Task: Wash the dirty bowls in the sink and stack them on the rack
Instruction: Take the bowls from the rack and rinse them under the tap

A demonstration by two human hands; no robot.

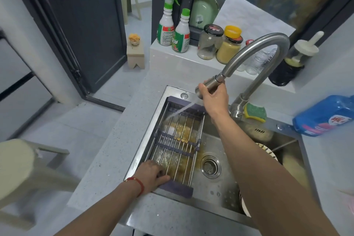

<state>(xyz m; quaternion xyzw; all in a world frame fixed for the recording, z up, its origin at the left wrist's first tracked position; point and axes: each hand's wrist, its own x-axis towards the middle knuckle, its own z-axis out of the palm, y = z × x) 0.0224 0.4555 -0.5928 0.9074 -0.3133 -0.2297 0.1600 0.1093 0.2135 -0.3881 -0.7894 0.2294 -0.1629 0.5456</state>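
A steel sink (216, 191) holds a metal rod rack (178, 143) with purple end pieces across its left half. My right hand (214, 96) grips the pull-out head of the steel faucet (254, 51) and water sprays down-left through the rack rods onto brownish, dirty water below. My left hand (151, 175) rests on the rack's near end, its fingers curled over the rods. A patterned bowl (267, 152) peeks out at the sink's right side behind my right forearm, and the rim of another dish (245, 207) shows lower down.
A green-yellow sponge (255, 112) lies by the faucet base. A blue detergent pouch (325, 115) lies on the right counter. Spray bottles (168, 23), jars (229, 44) and a green plate (204, 9) stand on the back ledge. The drain (210, 166) sits mid-sink. A stool (23, 170) stands left.
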